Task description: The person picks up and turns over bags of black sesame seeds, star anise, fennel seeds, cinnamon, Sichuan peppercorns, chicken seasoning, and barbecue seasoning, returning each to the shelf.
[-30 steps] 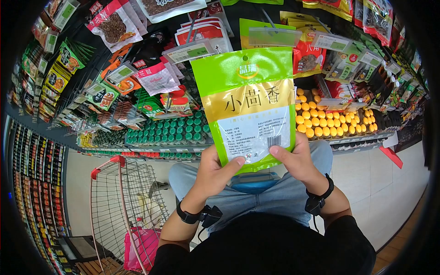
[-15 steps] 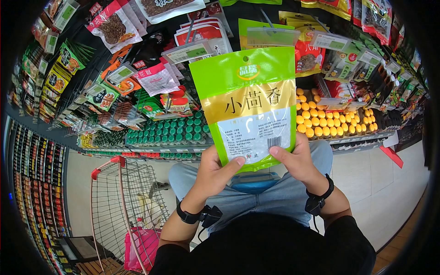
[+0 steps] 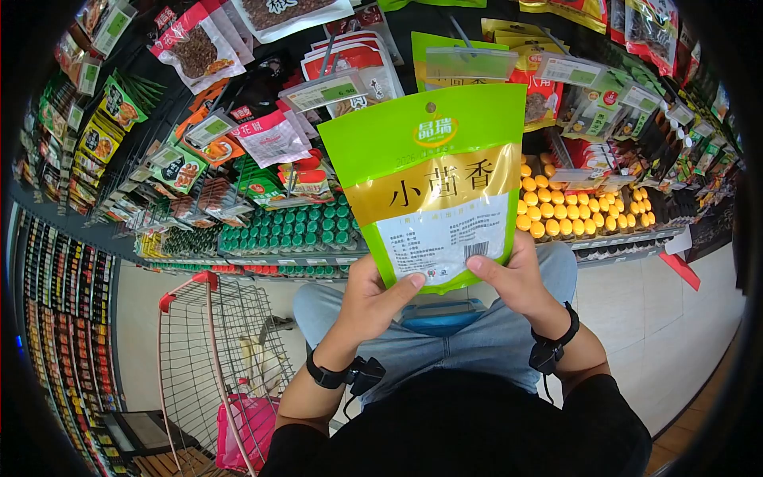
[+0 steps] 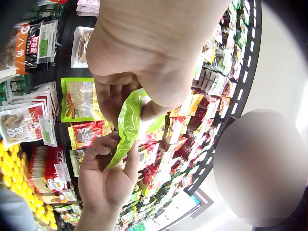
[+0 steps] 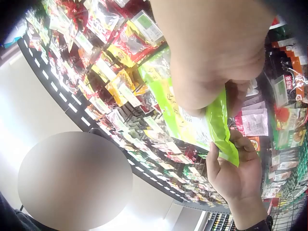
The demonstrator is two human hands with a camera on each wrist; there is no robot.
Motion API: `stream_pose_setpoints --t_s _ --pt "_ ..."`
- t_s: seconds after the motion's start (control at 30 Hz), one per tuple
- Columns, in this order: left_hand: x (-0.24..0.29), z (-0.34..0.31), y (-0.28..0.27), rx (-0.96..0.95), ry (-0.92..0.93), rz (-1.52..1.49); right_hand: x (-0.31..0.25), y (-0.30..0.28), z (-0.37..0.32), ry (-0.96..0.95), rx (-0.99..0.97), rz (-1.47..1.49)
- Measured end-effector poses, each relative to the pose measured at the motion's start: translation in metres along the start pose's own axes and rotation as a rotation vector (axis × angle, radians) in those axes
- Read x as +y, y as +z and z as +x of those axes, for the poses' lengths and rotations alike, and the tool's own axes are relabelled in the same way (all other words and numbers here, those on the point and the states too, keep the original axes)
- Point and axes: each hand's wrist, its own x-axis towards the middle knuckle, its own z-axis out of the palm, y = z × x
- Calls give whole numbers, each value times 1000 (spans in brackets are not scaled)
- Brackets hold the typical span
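A green and gold fennel seed packet (image 3: 433,175) stands before the person's lap, its printed back with a white label and barcode facing the head camera. At its lower left corner the left hand (image 3: 377,292) grips it, thumb lying over the label. The right hand (image 3: 515,274) pinches the lower right side, with its thumb beside the barcode. Behind the packet, the other fingers are hidden in the head view. From the left wrist view, the packet's green bottom edge (image 4: 126,132) runs between both hands; the right wrist view shows the same edge (image 5: 220,127).
Hanging spice packets (image 3: 195,48) and price tags (image 3: 330,91) fill the rack ahead. Below stand green-capped jars (image 3: 294,226) and yellow-capped jars (image 3: 556,211). A wire shopping cart (image 3: 211,342) holding a pink bag (image 3: 246,429) stands at the left. A blue object (image 3: 441,316) lies at the lap.
The packet's top edge has tipped toward the head camera and looks wider, and a stamped date now shows under the logo. Both hands keep their grip in nearly the same place.
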Motion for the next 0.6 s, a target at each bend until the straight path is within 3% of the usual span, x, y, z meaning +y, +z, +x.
stream_pose_setpoints --t_s 0.23,0.27,0.3,0.33,0.4,0.43,0.47,0.6 --pt "-8 0 -3 0 -12 -25 5 -10 -8 -33 -89 -20" --pt "-18 1 -7 2 -40 -209 4 -10 -6 -35 -89 -20" --pt "-26 2 -10 3 -68 -393 2 -10 -3 -87 -151 228" --pt "-32 4 -12 0 -65 -391 0 -10 0 -141 -212 474" --pt "-45 10 -10 -310 -262 -973 -15 -12 16 -161 -255 274" --pt "-53 14 -5 -483 -291 -1029 -19 -8 22 -174 -219 226" --pt "-56 14 3 -522 -249 -937 -21 -5 27 -187 -181 178" --pt "-16 20 37 -535 -358 -906 -27 -8 42 -2 -244 250"
